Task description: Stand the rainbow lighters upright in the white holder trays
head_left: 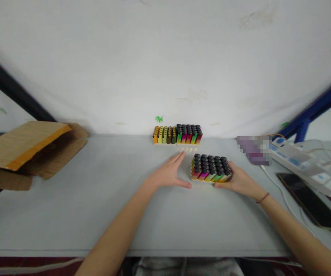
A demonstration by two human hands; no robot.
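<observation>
Holding side: right hand (238, 180) grips the right end of the near lighter pack (210, 168), thumb at the front corner, fingers round behind.
Free side: left hand (169, 172) is open, thumb and fingers spread toward the pack's left end; just beside it, contact cannot be told.
Near pack: between the two hands, on or just over the table (76, 218); lighters upright, black tops up, rows look full.
Wall row: yellow-toned pack (164, 135) and multicoloured pack (189, 134) stand side by side at the wall (119, 76), no hand on either.
Packs done: those two, by my reading; they look settled.
Pack left: the near one, judged mid-handling; it sits apart from the row, nearer the person, and is not let go.
Cardboard box (36, 143): far left, end open, inside mostly hidden; whether it holds more packs cannot be told, so no full count.
Right edge: black phone (312, 199) and power strip (300, 163) lie well apart from the packs, seemingly outside the work.
</observation>
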